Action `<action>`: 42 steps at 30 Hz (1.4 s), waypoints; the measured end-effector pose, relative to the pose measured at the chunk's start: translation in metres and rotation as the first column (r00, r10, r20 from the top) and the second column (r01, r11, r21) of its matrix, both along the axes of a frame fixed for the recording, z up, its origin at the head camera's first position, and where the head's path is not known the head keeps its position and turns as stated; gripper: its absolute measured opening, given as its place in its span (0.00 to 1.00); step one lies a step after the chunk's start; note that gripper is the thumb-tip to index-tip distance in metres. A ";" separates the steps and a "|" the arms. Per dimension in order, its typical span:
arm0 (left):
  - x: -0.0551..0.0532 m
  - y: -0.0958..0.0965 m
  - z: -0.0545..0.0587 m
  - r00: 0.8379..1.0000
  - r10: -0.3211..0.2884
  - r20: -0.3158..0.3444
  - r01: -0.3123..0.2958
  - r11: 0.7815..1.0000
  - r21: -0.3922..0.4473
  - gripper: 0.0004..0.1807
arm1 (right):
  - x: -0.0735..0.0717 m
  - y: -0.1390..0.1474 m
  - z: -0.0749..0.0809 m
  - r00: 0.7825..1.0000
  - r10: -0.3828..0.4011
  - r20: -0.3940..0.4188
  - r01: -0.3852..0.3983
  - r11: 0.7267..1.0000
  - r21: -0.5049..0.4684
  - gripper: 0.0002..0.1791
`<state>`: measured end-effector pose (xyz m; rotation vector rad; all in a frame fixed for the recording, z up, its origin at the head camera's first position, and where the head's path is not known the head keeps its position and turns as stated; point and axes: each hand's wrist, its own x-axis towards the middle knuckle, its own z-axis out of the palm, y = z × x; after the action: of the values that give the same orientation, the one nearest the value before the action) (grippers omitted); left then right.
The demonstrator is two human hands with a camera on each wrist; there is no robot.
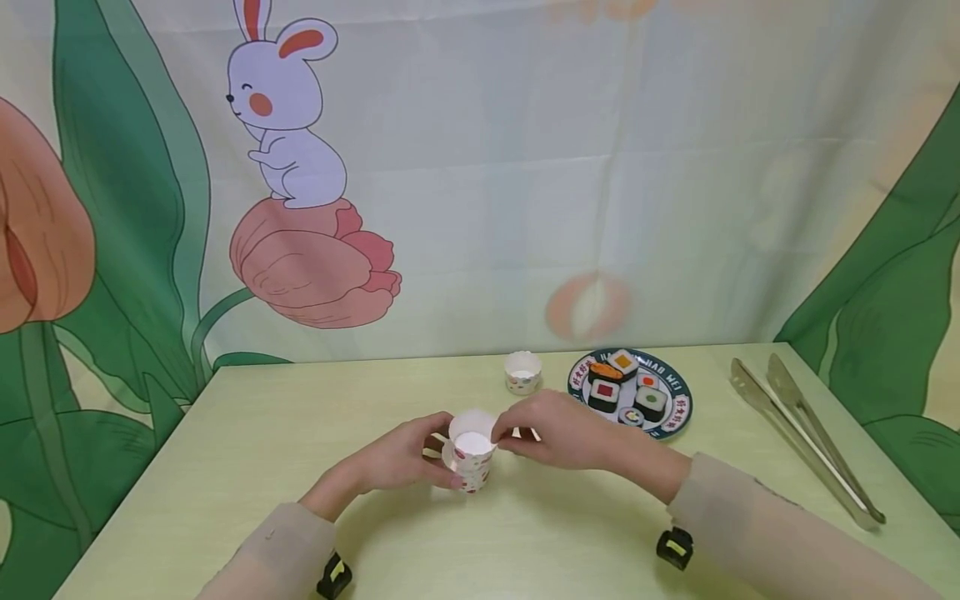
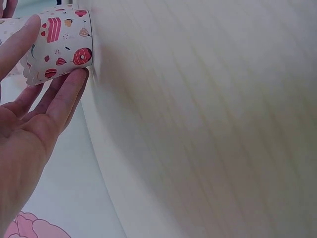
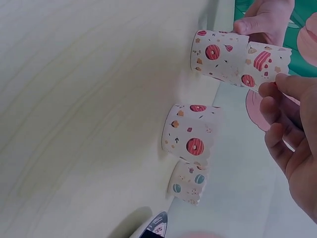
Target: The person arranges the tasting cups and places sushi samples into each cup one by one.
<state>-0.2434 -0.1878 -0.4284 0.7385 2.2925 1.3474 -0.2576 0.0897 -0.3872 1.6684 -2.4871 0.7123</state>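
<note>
One white paper cup (image 1: pixel 474 479) with red sweet prints stands on the table, a second paper cup (image 3: pixel 265 67) set into its top. My left hand (image 1: pixel 405 454) grips the lower cup, thumb on one side and fingers on the other; the left wrist view shows the cup (image 2: pixel 62 42) between them. At the upper cup's rim, my right hand (image 1: pixel 555 429) pinches the edge between thumb and forefinger. A further red-printed cup (image 3: pixel 190 131) stands apart in the right wrist view. Beyond it is a smaller cup (image 1: pixel 522 375), its prints teal in the right wrist view.
On the right of the table (image 1: pixel 247 450) lies a round dark-rimmed plate (image 1: pixel 681 408) with several toy sushi pieces (image 1: pixel 606 393). Metal tongs (image 1: pixel 813 450) lie farther right, spread apart. A printed cloth (image 1: pixel 480 167) with a rabbit hangs behind the table.
</note>
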 end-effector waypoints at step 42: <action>-0.001 -0.004 0.002 1.000 0.009 -0.014 -0.009 1.000 -0.004 0.31 | 0.013 0.057 -0.015 0.996 -0.029 0.086 0.025 0.999 0.041 0.04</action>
<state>-0.2440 -0.1916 -0.4268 0.7396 2.3116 1.3457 -0.2442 0.1469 -0.4018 1.6477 -2.5938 0.7522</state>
